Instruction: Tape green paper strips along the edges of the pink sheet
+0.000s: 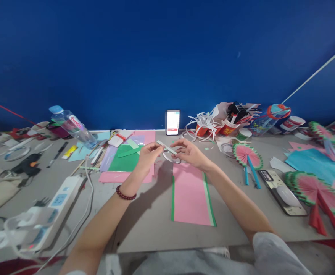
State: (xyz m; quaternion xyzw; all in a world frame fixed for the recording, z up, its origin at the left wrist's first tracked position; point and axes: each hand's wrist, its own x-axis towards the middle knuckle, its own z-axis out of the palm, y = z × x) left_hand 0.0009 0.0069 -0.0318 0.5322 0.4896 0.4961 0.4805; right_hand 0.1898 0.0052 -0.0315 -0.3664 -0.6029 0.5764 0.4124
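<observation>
Above the middle of the table, a narrow pale paper strip (167,147) spans my two hands. My left hand (148,156), with a dark red bead bracelet on its wrist, pinches the strip from the left. The fingers of my right hand (190,154) are closed on its right end. Just under the strip hangs a thin white loop (171,157); whether it is a tape roll or a curled strip I cannot tell. Below my hands lies a pink paper sheet (189,194) with green strips along both long sides.
A lit phone (172,124) stands against the blue wall. Green sheets (124,162), a bottle (76,128) and a power strip (58,210) lie left. Right are red cups (229,128) with white strips and tools, watermelon-patterned paper fans (247,154) and another phone (283,193).
</observation>
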